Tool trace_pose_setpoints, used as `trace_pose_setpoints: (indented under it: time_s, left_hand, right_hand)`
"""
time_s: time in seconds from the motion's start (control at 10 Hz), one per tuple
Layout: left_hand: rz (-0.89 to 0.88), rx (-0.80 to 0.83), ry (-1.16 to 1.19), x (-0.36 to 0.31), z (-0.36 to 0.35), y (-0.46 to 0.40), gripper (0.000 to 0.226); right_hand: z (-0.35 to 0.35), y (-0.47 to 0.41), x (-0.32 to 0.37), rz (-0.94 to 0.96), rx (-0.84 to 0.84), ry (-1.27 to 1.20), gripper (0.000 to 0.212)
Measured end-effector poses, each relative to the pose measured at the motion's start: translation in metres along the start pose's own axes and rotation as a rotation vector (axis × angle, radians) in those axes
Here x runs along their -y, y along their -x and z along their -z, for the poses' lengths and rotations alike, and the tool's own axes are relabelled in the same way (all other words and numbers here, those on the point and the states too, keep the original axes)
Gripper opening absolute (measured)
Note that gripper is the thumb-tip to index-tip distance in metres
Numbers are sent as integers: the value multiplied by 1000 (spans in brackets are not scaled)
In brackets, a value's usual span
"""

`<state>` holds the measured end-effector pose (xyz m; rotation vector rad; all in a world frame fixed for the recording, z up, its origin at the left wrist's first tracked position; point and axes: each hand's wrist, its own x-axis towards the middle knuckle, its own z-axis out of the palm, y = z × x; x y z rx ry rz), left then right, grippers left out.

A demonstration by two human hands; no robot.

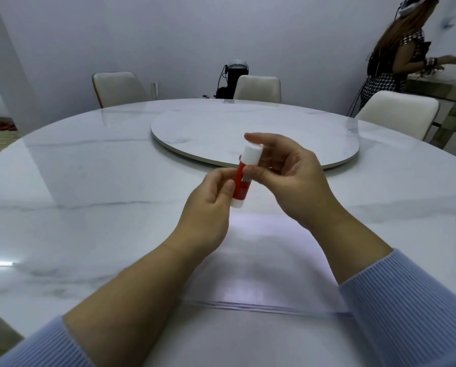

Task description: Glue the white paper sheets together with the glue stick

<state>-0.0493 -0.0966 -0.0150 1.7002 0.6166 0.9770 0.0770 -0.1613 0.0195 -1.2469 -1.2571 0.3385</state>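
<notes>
Above the worktop (89, 181), left hand (208, 207) grips the red glue stick (244, 178), label partly hidden; right hand (287, 176) pinches its white cap (252, 153). Forearms cover part of the white paper sheets (261, 260).

Both hands (208, 205) (293, 176) holding glue stick (244, 178), above white paper sheets (261, 260)

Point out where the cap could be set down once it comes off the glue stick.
Bare tabletop lies left of the paper sheets, and more to their right. The turntable beyond is also bare. Crowded: over the sheets, where the left hand and right hand hold the glue stick.
</notes>
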Motion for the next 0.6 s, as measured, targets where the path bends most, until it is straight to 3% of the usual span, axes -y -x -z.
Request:
trace_pose_setpoints:
  time_s: [0.2,0.4,0.6]
  left_hand:
    - [24,-29,-73,7,0,-7,42]
    - [24,23,-148,12,-1,-7,42]
    - [12,50,-191,16,-2,-6,45]
  right_hand:
    - [2,-6,-22,-27,-26,227,44]
    - [0,-9,-37,-78,-16,316,41]
    - [0,-5,-39,-68,-13,291,60]
